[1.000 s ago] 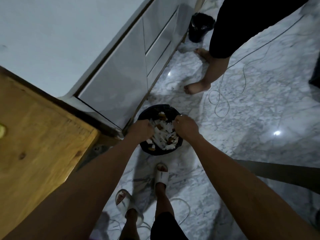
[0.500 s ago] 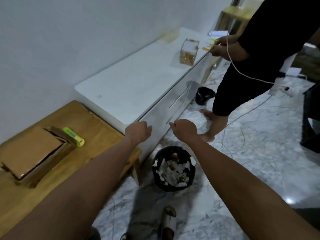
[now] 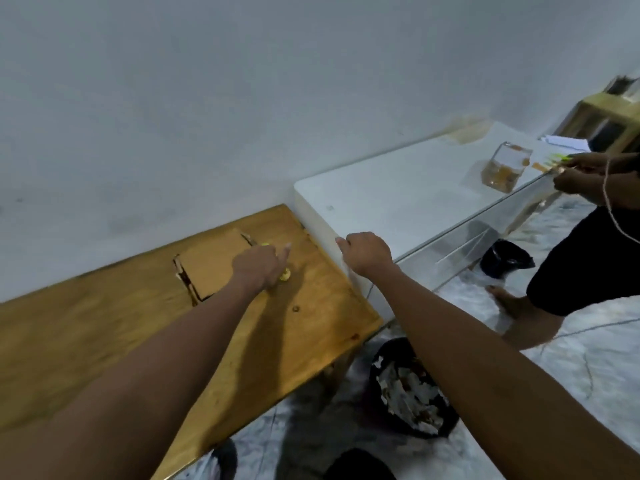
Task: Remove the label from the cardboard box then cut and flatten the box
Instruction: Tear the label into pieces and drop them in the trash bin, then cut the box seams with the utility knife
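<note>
The brown cardboard box lies flat-topped on the wooden table near the wall. A yellow-green cutter lies just right of the box, mostly covered by my left hand. That hand reaches over it with fingers spread and the index finger pointing forward; I cannot tell whether it touches the cutter. My right hand hovers by the corner of the white cabinet, fingers curled, holding nothing.
A black bin with white paper scraps stands on the marble floor below the table's right end. Another person stands at the right by the cabinet, handling a cord. A clear container sits on the cabinet; a second black bin stands beneath.
Both hands have risen from the scrap bin. My left hand has swung left over the table onto the cutter, and my view has lifted from floor to table.
</note>
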